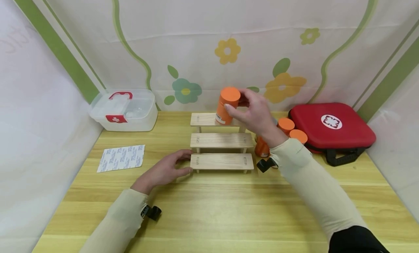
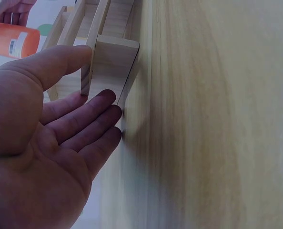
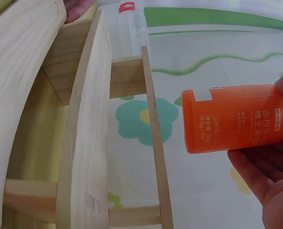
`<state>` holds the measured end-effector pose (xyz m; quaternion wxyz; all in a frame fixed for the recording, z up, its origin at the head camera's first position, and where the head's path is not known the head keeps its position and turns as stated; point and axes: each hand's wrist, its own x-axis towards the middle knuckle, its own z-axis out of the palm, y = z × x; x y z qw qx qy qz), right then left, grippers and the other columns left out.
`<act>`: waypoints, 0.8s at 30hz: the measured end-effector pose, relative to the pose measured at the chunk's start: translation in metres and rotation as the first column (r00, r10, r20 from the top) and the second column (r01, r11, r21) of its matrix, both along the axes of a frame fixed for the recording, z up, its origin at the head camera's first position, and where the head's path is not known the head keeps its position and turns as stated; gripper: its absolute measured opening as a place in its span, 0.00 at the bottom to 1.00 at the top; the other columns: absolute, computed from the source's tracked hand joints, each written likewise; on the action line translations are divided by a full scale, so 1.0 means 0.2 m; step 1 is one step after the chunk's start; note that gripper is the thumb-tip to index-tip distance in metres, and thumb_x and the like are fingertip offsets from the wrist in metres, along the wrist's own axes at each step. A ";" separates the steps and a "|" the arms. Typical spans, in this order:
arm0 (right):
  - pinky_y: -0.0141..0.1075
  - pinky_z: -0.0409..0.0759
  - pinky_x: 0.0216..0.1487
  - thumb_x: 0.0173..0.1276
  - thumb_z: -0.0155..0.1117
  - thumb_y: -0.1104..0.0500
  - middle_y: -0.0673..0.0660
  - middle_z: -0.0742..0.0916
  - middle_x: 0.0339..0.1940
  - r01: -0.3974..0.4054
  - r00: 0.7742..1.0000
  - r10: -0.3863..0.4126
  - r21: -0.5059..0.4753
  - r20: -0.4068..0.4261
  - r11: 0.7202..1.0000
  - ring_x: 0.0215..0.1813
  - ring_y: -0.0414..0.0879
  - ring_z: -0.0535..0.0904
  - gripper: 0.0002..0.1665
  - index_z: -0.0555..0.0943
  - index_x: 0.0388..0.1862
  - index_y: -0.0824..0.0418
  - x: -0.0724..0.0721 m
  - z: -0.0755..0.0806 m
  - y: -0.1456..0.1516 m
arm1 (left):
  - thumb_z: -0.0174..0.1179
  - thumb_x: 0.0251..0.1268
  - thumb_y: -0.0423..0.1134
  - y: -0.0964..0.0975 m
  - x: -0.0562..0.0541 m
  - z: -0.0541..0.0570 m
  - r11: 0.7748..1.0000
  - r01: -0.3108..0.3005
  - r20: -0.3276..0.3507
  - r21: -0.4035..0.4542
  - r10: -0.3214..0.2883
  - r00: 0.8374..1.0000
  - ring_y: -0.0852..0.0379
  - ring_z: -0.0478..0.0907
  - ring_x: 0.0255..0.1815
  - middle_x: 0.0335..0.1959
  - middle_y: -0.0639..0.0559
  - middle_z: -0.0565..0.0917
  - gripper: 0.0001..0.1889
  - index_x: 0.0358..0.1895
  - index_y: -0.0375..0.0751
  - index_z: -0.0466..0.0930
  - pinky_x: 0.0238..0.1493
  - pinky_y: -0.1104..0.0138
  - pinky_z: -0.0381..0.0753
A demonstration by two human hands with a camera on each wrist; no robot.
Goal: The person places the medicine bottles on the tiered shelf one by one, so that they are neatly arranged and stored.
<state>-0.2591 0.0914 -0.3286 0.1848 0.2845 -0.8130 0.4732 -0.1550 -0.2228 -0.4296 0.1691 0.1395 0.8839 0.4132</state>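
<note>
My right hand (image 1: 255, 109) grips an orange pill bottle (image 1: 228, 105) with an orange cap, upright over the top step of a three-step wooden rack (image 1: 221, 140). In the right wrist view the bottle (image 3: 232, 119) shows its printed label, and its base stands apart from the top step's edge. My left hand (image 1: 166, 169) is at the rack's left end by the lowest step. In the left wrist view its fingers are extended, the thumb along the step's edge and the fingertips (image 2: 114, 112) close by the side support.
More orange-capped bottles (image 1: 298, 136) stand right of the rack, partly behind my right forearm. A red first-aid case (image 1: 330, 125) lies farther right. At the left are a clear box (image 1: 131, 115) with a red handle and a blister pack (image 1: 121, 158).
</note>
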 end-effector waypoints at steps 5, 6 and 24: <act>0.50 0.91 0.57 0.70 0.76 0.60 0.64 0.91 0.52 -0.044 0.999 0.045 -0.023 0.030 0.999 0.51 0.55 0.90 0.27 0.83 0.63 0.71 -0.03 0.00 -0.06 | 0.69 0.75 0.43 0.00 0.00 0.00 1.000 0.000 -0.001 0.011 0.000 1.000 0.42 0.74 0.79 0.74 0.45 0.81 0.34 0.80 0.41 0.69 0.84 0.44 0.68; 0.50 0.91 0.57 0.70 0.76 0.59 0.64 0.91 0.52 -0.047 0.998 0.048 -0.025 0.039 0.999 0.51 0.55 0.90 0.27 0.83 0.63 0.71 -0.03 0.00 -0.07 | 0.69 0.75 0.43 0.00 0.00 0.00 1.000 0.002 -0.001 0.012 -0.002 1.000 0.42 0.74 0.79 0.74 0.45 0.81 0.34 0.80 0.41 0.69 0.84 0.44 0.68; 0.51 0.91 0.60 0.72 0.75 0.55 0.64 0.91 0.56 -0.084 0.991 0.086 -0.028 0.102 0.996 0.54 0.56 0.90 0.29 0.81 0.66 0.69 -0.08 -0.01 -0.24 | 0.68 0.77 0.43 0.00 -0.01 -0.01 1.000 0.005 -0.018 0.007 -0.005 1.000 0.41 0.75 0.78 0.74 0.43 0.81 0.34 0.81 0.40 0.69 0.83 0.43 0.69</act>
